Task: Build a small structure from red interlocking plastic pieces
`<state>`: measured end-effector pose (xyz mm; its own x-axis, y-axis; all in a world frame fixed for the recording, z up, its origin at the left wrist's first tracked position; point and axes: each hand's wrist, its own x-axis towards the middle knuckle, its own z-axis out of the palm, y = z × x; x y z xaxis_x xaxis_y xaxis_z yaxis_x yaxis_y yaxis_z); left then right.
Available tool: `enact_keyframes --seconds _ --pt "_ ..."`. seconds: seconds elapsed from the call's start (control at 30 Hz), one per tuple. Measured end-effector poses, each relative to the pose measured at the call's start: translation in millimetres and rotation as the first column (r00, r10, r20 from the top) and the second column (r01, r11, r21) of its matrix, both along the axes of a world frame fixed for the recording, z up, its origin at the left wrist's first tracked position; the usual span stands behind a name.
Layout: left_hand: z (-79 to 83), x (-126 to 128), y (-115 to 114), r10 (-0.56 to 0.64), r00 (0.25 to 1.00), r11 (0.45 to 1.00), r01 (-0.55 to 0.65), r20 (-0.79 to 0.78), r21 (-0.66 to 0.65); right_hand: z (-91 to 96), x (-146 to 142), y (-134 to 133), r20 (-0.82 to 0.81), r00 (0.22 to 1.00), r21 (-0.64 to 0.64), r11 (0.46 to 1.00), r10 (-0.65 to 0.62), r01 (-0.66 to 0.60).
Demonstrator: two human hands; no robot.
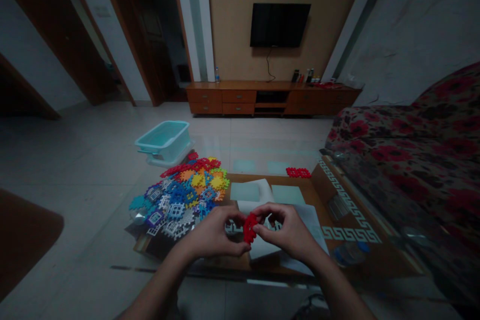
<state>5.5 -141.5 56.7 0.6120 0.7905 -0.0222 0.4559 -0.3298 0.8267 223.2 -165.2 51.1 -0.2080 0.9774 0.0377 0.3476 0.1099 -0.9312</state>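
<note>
Both hands pinch one red tile between them, left hand and right hand closed on it over the glass table. Tile pile just left, papers beneath, red strip beyond. Teal bin on floor, sofa right.

Both hands, left hand and right hand, sit low center on the glass table. At 10 o'clock the pile of plastic tiles blocks that side, with the teal tub behind it. 12 o'clock is mostly flat sheets of paper, passable up to the small red piece. The sofa walls off 2 to 3 o'clock, bottle at 4.
</note>
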Motion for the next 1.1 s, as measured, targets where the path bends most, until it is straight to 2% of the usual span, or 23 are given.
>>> enact_keyframes --seconds 0.1,0.2,0.33,0.43,0.5,0.67,0.9,1.1 --pt "-2.3 2.8 -1.2 0.053 0.999 0.998 -0.053 -0.002 -0.042 -2.9 -0.9 0.9 -0.010 1.000 -0.009 1.000 -0.003 0.003" --pt "-8.2 6.3 2.0 0.119 0.990 0.972 -0.100 0.080 -0.212 -4.1 -0.7 0.6 -0.035 0.999 0.020 0.999 -0.040 0.041" --pt "-19.3 7.8 10.8 0.264 0.936 0.850 -0.113 0.231 -0.515 -4.1 -2.0 -2.0 0.026 0.999 0.193 0.980 -0.048 0.042" --pt "-25.2 6.6 14.7 0.320 0.908 0.760 -0.076 0.270 -0.645 -5.3 -5.6 -3.8 0.076 0.997 0.274 0.962 -0.003 -0.018" --pt "-27.0 6.1 15.2 0.313 0.911 0.741 -0.056 0.270 -0.669 -7.2 -8.3 -4.2 0.089 0.996 0.304 0.952 0.011 -0.038" --pt "-26.4 7.0 13.1 0.260 0.928 0.755 -0.024 0.265 -0.655 -12.1 -11.6 -2.8 0.090 0.996 0.334 0.941 0.019 -0.048" --pt "-20.1 7.4 10.1 0.257 0.941 0.760 -0.057 0.220 -0.647 -10.8 -11.1 -3.0 0.089 0.996 0.341 0.938 0.027 -0.056" --pt "-17.3 5.1 9.7 0.223 0.952 0.764 -0.036 0.211 -0.645 -11.7 -10.5 -3.1 0.092 0.995 0.357 0.932 0.034 -0.065"
